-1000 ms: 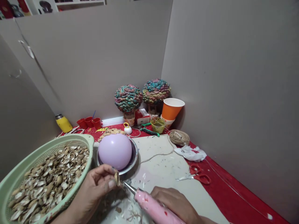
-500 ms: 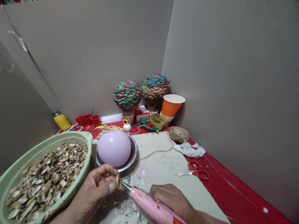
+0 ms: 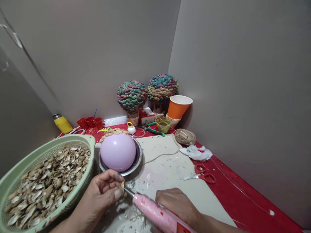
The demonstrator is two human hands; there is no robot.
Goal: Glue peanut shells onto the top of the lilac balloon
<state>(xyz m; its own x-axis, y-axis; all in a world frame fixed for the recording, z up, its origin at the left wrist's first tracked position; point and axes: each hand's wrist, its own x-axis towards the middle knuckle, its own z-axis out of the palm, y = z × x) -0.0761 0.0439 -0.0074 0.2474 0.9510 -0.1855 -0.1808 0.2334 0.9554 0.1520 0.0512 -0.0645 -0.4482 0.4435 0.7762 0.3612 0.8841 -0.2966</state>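
Between the thumb and fingers of my left hand (image 3: 102, 194) is a peanut shell (image 3: 123, 188), its edge turned toward the right. My right hand (image 3: 177, 205) grips a pink hot glue gun (image 3: 155, 210), whose metal nozzle meets or nearly meets the shell. Just beyond my left hand, a lilac balloon (image 3: 118, 152) rests in a metal bowl (image 3: 139, 158). To the left stands a green colander (image 3: 91, 152) full of peanut shell halves (image 3: 48, 187).
Red-handled scissors (image 3: 206, 178), a white cloth (image 3: 198, 152) and a twine ball (image 3: 185, 137) lie to the right. At the back are two shell-covered balloon models (image 3: 132, 95), an orange paper cup (image 3: 178, 108), red cups (image 3: 90, 122), pliers (image 3: 154, 131) and a yellow bottle (image 3: 62, 123).
The whole view has shifted slightly, so things sit a little higher and further left. Both hands keep their hold, with the nozzle still at the shell.
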